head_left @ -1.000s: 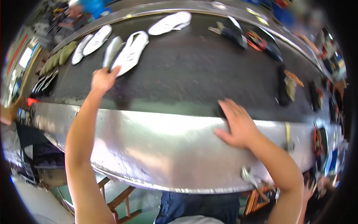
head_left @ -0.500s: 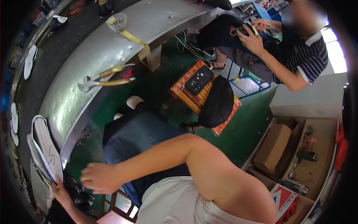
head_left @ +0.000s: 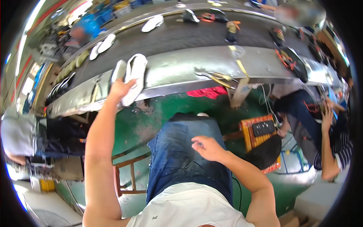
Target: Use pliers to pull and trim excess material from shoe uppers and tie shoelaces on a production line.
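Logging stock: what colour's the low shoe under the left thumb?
White low shoe, best in head view.

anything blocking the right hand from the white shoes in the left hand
Nothing visible stands between: the right hand is over the jeans, and the left hand holds the white shoes farther forward and left.

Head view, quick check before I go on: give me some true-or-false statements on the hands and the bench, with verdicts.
1. The left hand holds white shoes. True.
2. A yellow-handled tool lies on the metal ledge. True.
3. The right hand grips that tool. False: the right hand is empty, over the jeans.
4. A clear cup stands on the ledge. True.
5. The floor is red. False: the floor is green.
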### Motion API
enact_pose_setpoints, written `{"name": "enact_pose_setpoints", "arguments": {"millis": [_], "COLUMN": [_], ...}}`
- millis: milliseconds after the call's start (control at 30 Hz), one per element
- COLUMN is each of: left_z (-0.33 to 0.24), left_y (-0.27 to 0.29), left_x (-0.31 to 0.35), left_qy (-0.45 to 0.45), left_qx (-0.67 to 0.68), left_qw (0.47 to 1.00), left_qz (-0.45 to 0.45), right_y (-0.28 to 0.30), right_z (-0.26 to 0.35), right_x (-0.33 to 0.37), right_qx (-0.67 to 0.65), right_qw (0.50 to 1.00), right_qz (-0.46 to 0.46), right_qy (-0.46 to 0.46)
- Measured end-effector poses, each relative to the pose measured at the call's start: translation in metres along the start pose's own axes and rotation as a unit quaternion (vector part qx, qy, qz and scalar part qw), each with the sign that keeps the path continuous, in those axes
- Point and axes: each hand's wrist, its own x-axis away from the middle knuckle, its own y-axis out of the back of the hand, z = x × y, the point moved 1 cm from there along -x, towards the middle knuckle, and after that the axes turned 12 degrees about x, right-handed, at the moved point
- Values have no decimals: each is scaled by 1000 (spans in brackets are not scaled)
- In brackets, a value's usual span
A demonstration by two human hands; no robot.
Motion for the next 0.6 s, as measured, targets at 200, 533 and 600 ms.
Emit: {"name": "enact_pose_setpoints", "arguments": {"millis": [200,533,600], "left_z": [-37,-15,-31], "left_y": [-85,-183,-179], "left_x": [207,276,254], "left_qy": [-34,-47,15], "left_qx": [438,483,576], "left_qw": [897,845,783], "left_qz": [-42,224,234], "right_y": [16,-6,12], "right_z": [21,0,3], "right_x": [-45,-24,-34], "right_qx": [-144,-17,22], "right_qw": [976,997,997], "right_qz": [-162,-35,15], "right_qy": [-18,-70,-73]}}
